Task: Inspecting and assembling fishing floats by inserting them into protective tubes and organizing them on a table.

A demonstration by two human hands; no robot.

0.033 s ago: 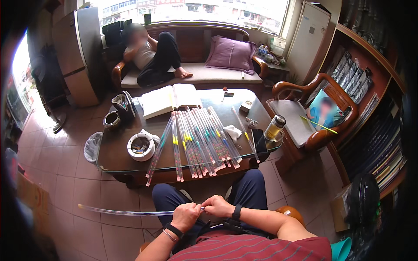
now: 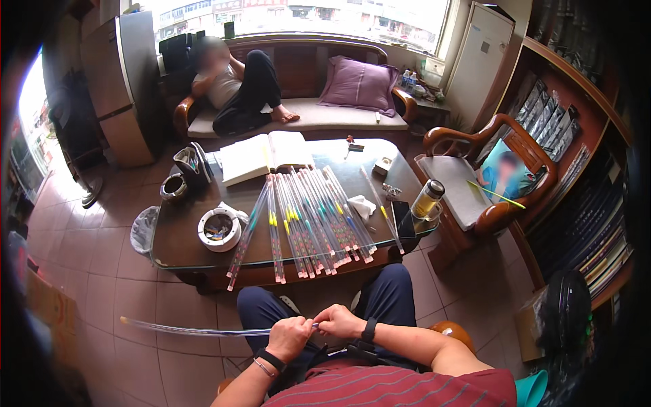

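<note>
Tube [image 2: 196,330], slender, clear and glossy, clamped in left hand [image 2: 290,338], pinched by right hand [image 2: 340,321]; patterned tubes [image 2: 312,227] overhang near edge of glass-topped table [image 2: 178,245].

Glass-topped table [image 2: 179,234] bore an open book [image 2: 247,159] toward the far side, clear tubes [image 2: 306,220] overhanging the near edge, a round white container [image 2: 234,242] at left, and a dark phone [image 2: 403,218] beside a bottle [image 2: 427,199] at right.
</note>
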